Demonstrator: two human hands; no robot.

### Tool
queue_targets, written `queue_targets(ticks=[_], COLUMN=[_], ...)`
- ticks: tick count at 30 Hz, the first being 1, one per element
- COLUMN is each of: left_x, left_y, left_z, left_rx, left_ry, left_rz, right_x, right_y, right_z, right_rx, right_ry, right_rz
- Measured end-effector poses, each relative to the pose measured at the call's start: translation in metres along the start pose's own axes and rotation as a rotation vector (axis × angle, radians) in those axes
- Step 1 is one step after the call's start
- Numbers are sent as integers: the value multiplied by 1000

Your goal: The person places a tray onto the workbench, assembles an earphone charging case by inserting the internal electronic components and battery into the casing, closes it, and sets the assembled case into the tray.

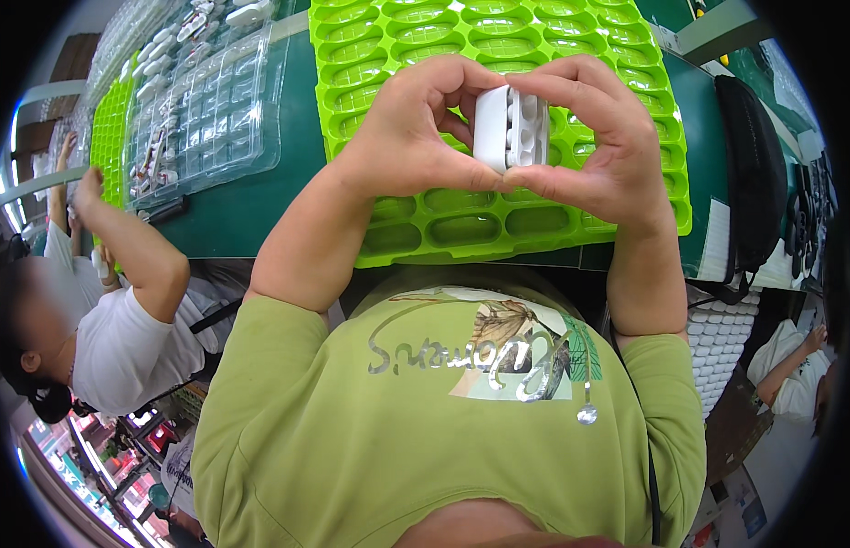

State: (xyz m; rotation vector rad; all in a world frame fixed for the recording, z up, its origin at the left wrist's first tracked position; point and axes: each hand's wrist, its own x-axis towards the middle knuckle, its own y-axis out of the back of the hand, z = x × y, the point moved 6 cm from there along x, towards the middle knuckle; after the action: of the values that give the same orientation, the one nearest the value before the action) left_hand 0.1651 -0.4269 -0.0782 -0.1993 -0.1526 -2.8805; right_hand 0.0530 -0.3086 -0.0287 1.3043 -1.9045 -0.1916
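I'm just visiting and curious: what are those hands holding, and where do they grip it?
A small white plastic case, held between both hands: left hand on its left side, right hand on its right side.

A small white plastic case with rounded corners [508, 128] sits in the upper middle of the frame, held up above a bright green moulded tray. It stands on end, opened like a book: the smooth, plain half faces left, while the right half shows an inner face with several small rounded recesses. The left hand [414, 128] grips its left side, the right hand [596, 137] its right, thumbs beneath.
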Motion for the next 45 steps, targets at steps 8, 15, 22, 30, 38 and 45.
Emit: queue_targets(ticks=[8, 15, 22, 30, 38, 45], left_x=[-1, 1, -2, -2, 0, -2], left_y=[1, 5, 5, 4, 0, 3], left_z=[-4, -1, 2, 3, 3, 9], left_rx=[-9, -13, 50, 78, -80, 17], left_ry=[22, -3, -23, -36, -39, -103], left_rz=[35, 10, 34, 42, 64, 18], right_x=[0, 0, -3, -2, -3, -3], right_y=[-6, -6, -8, -9, -7, -7], right_z=[-2, -1, 3, 4, 13, 7], right_rx=[-10, 7, 42, 49, 126, 135], right_ry=[-5, -38, -88, -68, -156, -108], right_rz=[8, -2, 53, -2, 23, -11])
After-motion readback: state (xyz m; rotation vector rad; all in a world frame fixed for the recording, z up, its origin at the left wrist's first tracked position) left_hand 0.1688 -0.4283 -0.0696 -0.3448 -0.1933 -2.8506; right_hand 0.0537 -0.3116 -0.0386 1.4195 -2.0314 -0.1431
